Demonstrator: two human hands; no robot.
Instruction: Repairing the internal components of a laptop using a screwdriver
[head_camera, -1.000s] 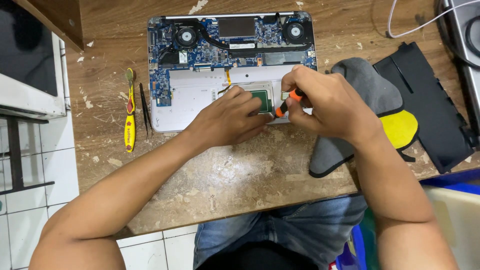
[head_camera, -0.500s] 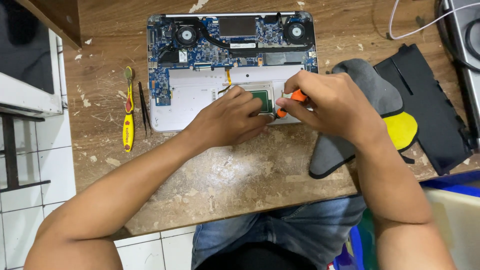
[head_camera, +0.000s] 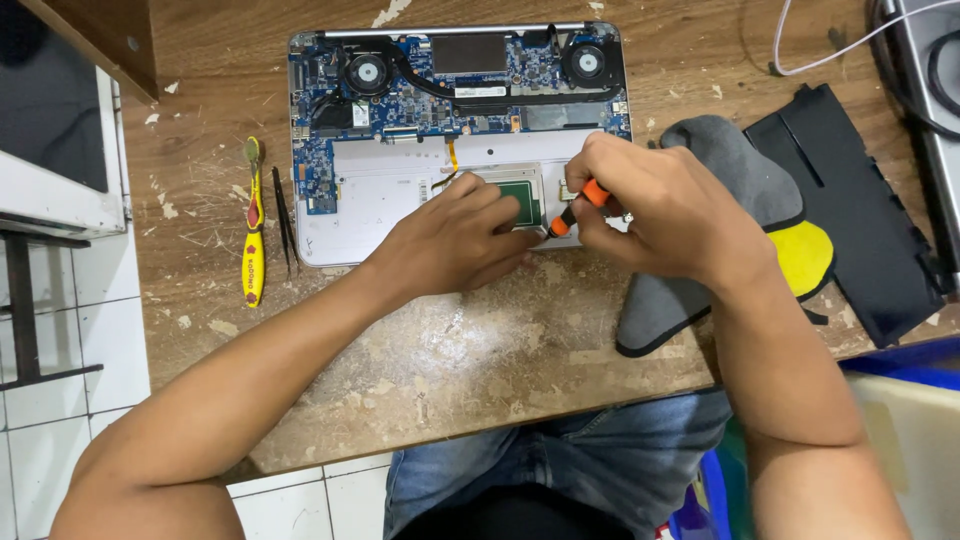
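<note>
An opened laptop (head_camera: 400, 190) lies bottom-up on the worn wooden table (head_camera: 480, 350), its blue circuit board and two fans exposed. My right hand (head_camera: 660, 210) grips a small orange-handled screwdriver (head_camera: 578, 207), tip pointing down-left at the trackpad area near the laptop's front edge. My left hand (head_camera: 460, 240) rests on the laptop next to it, fingers pressing on the green trackpad board (head_camera: 520, 200).
A yellow and red toothbrush-like brush (head_camera: 254, 225) and black tweezers (head_camera: 283, 220) lie left of the laptop. A grey and yellow cloth (head_camera: 740, 180) and a flat black panel (head_camera: 860, 210) lie to the right. Cables and a device sit at the far right corner.
My right hand has shifted the screwdriver slightly lower and turned it; the left hand stays pressed on the trackpad board.
</note>
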